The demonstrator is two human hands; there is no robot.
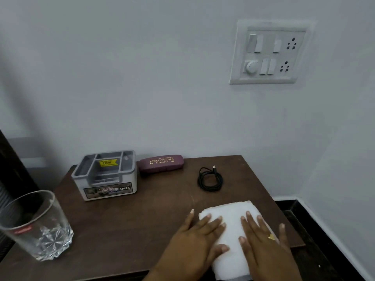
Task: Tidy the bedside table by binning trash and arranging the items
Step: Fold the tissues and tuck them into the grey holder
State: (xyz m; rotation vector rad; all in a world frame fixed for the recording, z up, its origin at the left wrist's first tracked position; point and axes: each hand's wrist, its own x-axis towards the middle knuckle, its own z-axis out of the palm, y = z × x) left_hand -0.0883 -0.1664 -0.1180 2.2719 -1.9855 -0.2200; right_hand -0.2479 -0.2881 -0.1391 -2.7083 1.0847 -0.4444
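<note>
A clear drinking glass with a cut, faceted base is seen upright at the near left of the dark wooden bedside table; behind it, near the wall, a grey compartmented organiser box is placed, with a maroon spectacle case just beside it; a coiled black cable is laid further right; at the near right edge a folded white cloth is pressed flat under the left hand and the ringed right hand, fingers spread apart, palms down, nothing gripped.
</note>
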